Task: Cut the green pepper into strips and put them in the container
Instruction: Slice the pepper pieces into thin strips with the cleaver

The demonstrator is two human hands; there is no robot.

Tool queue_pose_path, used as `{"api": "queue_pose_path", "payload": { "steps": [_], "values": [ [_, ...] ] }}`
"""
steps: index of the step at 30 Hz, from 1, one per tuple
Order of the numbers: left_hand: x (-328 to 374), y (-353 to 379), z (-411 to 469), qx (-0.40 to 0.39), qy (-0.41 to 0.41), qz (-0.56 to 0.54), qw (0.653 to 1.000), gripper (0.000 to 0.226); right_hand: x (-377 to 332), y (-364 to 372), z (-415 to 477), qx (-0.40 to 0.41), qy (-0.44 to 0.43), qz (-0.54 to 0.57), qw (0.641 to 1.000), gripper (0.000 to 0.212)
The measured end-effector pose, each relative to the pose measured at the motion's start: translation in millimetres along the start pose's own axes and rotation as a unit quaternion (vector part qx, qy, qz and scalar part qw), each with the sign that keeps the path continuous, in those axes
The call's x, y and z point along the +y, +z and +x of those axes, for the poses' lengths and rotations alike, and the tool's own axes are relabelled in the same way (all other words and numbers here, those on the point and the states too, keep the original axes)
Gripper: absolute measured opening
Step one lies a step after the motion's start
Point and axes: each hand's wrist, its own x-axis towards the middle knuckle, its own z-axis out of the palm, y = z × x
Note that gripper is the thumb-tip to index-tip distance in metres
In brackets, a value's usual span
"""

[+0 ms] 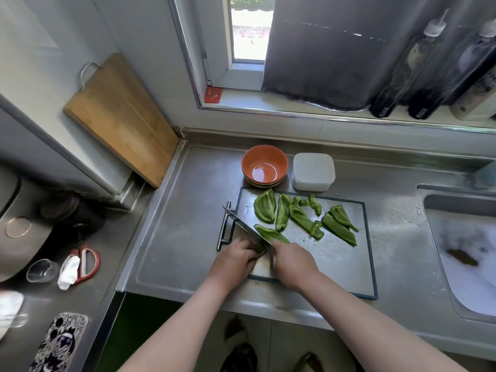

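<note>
Pepper under the blade: the pepper piece [271, 234] lies at the near-left corner of your cutting tray [335, 261], its near end tucked under your fingers.
Left hand: your left hand [236, 255] has its fingers curled over that end of the piece, pinning it to the tray.
Right hand: your right hand [291, 260] is closed round the handle of the knife [245, 228] – the blade runs up and left from your fist, across the piece.
Rest of the pepper: the other pepper pieces [303, 217] are spread over the far half of the tray, long slabs lying apart from one another.
Container: the white container [313, 171] sits just beyond the tray's far edge, beside a stack of orange bowls [264, 166].
Surface: the tray is wet, dark-rimmed metal and lies on a steel counter [182, 237]; a sink [461, 251] lies to your right.
Room: a wooden board [120, 119] leans in the left corner. Behind the counter is a window sill [295, 102] – a dark curtain [335, 57] hangs over it, and bottles [418, 68] stand at its right end.
Left side: red-handled scissors [86, 261] and a small glass [43, 270] lie on the lower counter.
</note>
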Motion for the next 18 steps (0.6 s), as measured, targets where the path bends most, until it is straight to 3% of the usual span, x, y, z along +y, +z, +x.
{"api": "queue_pose_path", "payload": {
  "steps": [4,9,11,15,18],
  "values": [
    [2,-8,2,-0.011,-0.030,-0.012,0.999,0.013,7,-21,-6,0.004,0.032,0.070,0.997,0.025],
    [11,-23,29,0.098,-0.085,-0.032,0.991,0.011,28,-58,-19,0.055,0.038,0.103,0.992,0.029],
    [18,-27,46,0.104,-0.056,0.012,0.993,0.018,36,-66,-23,0.076,0.052,0.114,0.989,0.030],
    [38,-20,71,-0.030,0.153,0.167,0.974,0.017,53,-70,-31,0.110,0.076,0.135,0.982,0.026],
    [50,-6,79,-0.127,0.193,0.264,0.936,0.020,66,-67,-41,0.117,0.086,0.143,0.979,0.028]
  ]
}}
